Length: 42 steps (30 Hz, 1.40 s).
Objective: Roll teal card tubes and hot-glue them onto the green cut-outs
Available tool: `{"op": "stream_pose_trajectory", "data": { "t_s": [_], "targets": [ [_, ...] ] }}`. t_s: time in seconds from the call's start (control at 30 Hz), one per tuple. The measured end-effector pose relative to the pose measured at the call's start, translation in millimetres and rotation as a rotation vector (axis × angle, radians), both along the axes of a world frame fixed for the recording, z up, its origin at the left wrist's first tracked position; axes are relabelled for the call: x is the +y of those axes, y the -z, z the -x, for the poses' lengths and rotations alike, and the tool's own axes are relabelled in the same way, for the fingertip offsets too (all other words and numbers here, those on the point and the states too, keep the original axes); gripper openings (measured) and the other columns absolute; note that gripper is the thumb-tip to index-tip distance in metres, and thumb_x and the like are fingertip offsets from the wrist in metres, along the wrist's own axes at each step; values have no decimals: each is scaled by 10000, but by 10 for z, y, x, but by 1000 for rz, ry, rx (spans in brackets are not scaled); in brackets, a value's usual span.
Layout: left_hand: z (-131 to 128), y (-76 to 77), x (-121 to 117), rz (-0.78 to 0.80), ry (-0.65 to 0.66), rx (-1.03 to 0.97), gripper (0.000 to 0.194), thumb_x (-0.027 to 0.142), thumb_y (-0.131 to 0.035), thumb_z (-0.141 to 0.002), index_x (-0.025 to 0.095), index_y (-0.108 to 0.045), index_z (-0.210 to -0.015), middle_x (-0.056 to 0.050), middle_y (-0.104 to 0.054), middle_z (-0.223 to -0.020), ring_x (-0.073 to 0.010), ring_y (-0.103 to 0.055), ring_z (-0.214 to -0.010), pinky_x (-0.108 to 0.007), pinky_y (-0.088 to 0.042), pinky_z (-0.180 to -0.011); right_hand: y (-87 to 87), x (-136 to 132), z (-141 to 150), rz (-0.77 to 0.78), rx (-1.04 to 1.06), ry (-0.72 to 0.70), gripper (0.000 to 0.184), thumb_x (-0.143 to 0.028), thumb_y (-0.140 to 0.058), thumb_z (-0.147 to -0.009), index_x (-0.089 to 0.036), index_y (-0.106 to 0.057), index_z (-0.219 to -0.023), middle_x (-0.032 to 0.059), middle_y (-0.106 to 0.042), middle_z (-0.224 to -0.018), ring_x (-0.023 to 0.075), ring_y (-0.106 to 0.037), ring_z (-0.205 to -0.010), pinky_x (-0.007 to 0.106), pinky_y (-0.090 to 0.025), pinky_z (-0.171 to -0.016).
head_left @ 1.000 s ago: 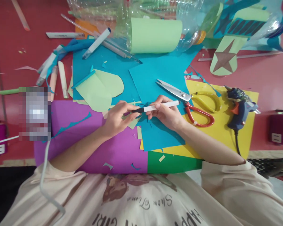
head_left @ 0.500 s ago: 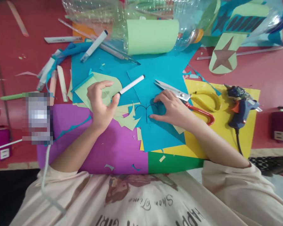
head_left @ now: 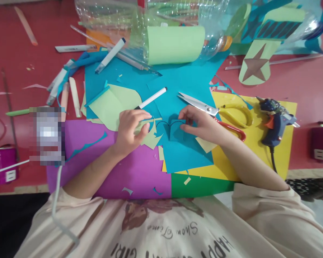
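My right hand [head_left: 196, 123] pinches the edge of a small piece of blue paper [head_left: 177, 133], with a dark curved line drawn along its top. Beneath it lies a larger blue sheet [head_left: 185, 157] that carries a matching curve to the left. My left hand [head_left: 133, 130] is open, thumb and fingers apart, over pale green paper scraps [head_left: 152, 139]. A white marker [head_left: 154, 97] with black ends rests on the blue paper beyond my left fingers. Scissors [head_left: 212, 109] with one yellow and one red handle lie beside my right hand, blades open.
A glue gun [head_left: 276, 125] lies on yellow paper [head_left: 274, 161] at right. Clear plastic bottles, one wrapped in green paper [head_left: 176, 44], stretch along the back. At left are a blurred-out device [head_left: 47, 136] with a cable and several markers. Purple paper [head_left: 104, 179] covers the near side.
My left hand has moved right and nearer me, away from the marker. The small blue piece now shows raised between my right fingers. The view has shifted slightly.
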<state>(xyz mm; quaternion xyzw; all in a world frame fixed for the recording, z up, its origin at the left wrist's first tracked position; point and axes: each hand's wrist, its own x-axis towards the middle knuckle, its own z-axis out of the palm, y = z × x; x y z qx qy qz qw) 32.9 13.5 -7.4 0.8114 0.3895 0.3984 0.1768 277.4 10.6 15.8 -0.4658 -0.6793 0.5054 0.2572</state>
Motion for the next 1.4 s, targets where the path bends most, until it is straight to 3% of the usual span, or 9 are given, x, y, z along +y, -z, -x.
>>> {"op": "stream_pose_trajectory", "data": {
  "t_s": [0.13, 0.27, 0.37, 0.63, 0.87, 1.0, 1.07, 1.17, 1.4],
  "targets": [
    [-86, -61, -141, 651, 169, -330, 265, 427, -513, -895, 196, -570, -1011, -35, -656, -911, -96, -623, -637, -231, -502, -587, -28, -68, 92, 146, 297, 24, 162, -209, -622, -769, -186, -496, -868, -24, -507, -769, 66, -453, -577, 211, -383, -512],
    [-243, -145, -276, 1353, 378, -483, 528, 585, -639, -754, 179, -523, -1070, -67, -702, -898, -144, -678, -686, -230, -517, -586, -11, -193, 210, 190, 432, 21, 227, -304, -661, -805, -188, -503, -918, -10, -529, -822, 66, -494, -600, 210, -426, -520],
    [-323, -167, -313, 1629, 419, -484, 515, 538, -683, -738, 138, -552, -1034, -111, -728, -898, -168, -696, -687, -241, -521, -587, 36, -240, 256, 151, 427, 30, 249, -353, -664, -818, -189, -518, -934, -3, -546, -836, 70, -508, -620, 221, -449, -560],
    [-308, -61, -313, 1456, 321, -729, 301, 431, -595, -823, 131, -615, -846, -21, -672, -704, -101, -621, -503, -200, -453, -456, 98, -144, 187, 43, 364, 201, 295, -469, -625, -836, -219, -522, -956, 1, -579, -817, 102, -550, -654, 254, -481, -607],
    [-317, -61, -246, 1514, 267, -781, 324, 465, -605, -796, 143, -584, -827, 33, -585, -568, -64, -504, -385, -183, -393, -393, 138, -127, 193, -45, 211, 252, 178, -376, -546, -885, -211, -520, -945, 7, -595, -796, 123, -598, -668, 276, -514, -622],
    [-321, -116, -225, 1530, 254, -799, 344, 491, -618, -799, 150, -583, -826, 31, -589, -564, -62, -497, -377, -184, -380, -386, -163, -156, -34, -253, -263, 107, 217, -307, -528, -882, -206, -572, -1069, 99, -653, -1030, 232, -635, -937, 414, -523, -844],
    [-319, -124, -220, 1534, 256, -803, 346, 489, -627, -796, 147, -592, -828, 26, -599, -570, -65, -505, -379, -189, -385, -391, -312, -212, -227, -339, -592, 171, 323, -271, -490, -892, -200, -556, -1199, 152, -608, -1218, 316, -566, -1142, 512, -455, -969],
    [-313, -116, -221, 1527, 264, -799, 341, 485, -618, -801, 145, -594, -829, 2, -644, -607, -81, -549, -411, -204, -436, -432, -384, -324, -498, -248, -959, 254, 460, -226, -507, -855, -99, -507, -1297, 234, -587, -1230, 377, -548, -1162, 544, -425, -1001],
    [-324, -126, -246, 1487, 271, -674, 332, 450, -496, -867, 137, -602, -899, -94, -743, -927, -57, -538, -387, -218, -446, -422, -244, -341, -651, -70, -1115, 197, 688, -169, -575, -758, -152, -420, -1428, 197, -551, -1183, 368, -532, -1153, 481, -443, -988]
  ]
}}
